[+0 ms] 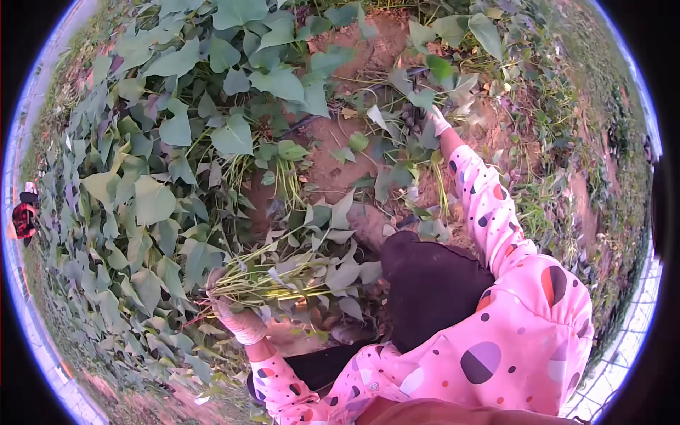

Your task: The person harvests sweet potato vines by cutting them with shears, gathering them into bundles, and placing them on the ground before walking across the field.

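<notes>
My left hand (239, 320), in a pale glove, is closed around a bundle of cut leafy vine stems (283, 280). The stems' ends stick out past my fingers at the left, and the heart-shaped leaves spread to the right toward my knee. My right hand (423, 122), in a white glove with dark fingers, reaches forward among low vines (425, 99) close to the soil. Leaves cover part of its fingers, so I cannot make out whether they grip a stem.
Dense leafy vines (152, 202) fill the left side. Reddish bare soil (333, 152) shows between the plants ahead. My dark-trousered knee (432, 290) is bent between my arms. Another person (25, 216) in red and black is far off at the left edge.
</notes>
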Available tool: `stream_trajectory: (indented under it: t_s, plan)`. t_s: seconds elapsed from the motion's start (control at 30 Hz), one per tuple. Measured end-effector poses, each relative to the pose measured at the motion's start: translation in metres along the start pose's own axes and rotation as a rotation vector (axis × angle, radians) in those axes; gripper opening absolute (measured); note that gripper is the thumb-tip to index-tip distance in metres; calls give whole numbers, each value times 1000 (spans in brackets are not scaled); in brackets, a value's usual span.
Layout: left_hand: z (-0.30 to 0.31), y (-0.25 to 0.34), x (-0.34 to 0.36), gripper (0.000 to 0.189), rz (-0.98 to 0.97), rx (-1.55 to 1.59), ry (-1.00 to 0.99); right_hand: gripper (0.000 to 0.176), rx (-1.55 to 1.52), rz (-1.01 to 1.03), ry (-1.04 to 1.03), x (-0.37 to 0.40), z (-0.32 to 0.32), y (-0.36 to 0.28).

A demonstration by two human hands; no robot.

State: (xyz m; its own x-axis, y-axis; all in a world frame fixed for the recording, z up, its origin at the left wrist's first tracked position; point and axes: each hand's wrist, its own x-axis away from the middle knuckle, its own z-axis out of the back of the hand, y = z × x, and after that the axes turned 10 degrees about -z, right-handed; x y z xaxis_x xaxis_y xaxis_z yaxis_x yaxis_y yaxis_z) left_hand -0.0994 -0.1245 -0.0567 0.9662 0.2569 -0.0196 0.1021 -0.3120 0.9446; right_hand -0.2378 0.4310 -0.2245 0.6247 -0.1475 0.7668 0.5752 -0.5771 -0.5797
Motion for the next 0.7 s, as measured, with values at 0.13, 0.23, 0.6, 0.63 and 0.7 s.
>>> stream_trajectory:
  t_s: [0.13, 0.23, 0.6, 0.63, 0.7]
  plan:
    - [-16, -2, 3, 52, 75, -41, -29, 39, 45, 142, -128, 18, -12, -3]
    - [-17, -13, 7, 52, 74, -316, 81, 48, 557, 146, 50, 78, -55, -17]
    - [23, -50, 20, 42, -8, -848, -141, 62, 1981, 143, 159, 59, -130, -45]
    - [16, -53, 16, 37, -134, -838, -154, 61, 2010, 153, 148, 56, -135, -48]
    - [14, -57, 12, 32, -261, -831, -168, 59, 2037, 171, 135, 51, -145, -52]
